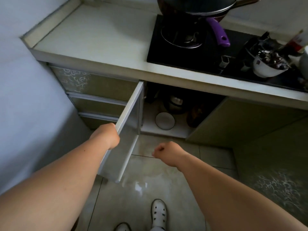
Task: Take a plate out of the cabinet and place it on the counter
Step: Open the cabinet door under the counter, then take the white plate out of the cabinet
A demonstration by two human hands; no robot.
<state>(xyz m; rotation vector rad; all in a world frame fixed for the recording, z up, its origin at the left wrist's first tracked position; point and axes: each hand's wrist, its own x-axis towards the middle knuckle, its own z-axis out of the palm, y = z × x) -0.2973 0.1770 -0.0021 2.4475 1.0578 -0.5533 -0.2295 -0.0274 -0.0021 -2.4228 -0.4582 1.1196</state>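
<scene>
A white plate point(165, 120) with a dark rim lies on the floor of the open cabinet point(150, 124) under the counter point(103, 37). My left hand point(108, 135) grips the edge of the left cabinet door point(128, 124), which is swung out toward me; its fingers are hidden behind the door. In front of the opening, below the plate, my right hand point(164, 151) hovers over the floor tiles, curled into a loose fist with nothing in it.
Behind the plate stand a rice cooker point(175, 102) and a dark pot point(196, 114). The right cabinet door point(236, 120) is also open. On the counter are a black stove point(191, 44) with a wok point(196, 5), a purple-handled pan point(218, 32) and a bowl of cherries point(268, 65). Drawers point(93, 90) are at left.
</scene>
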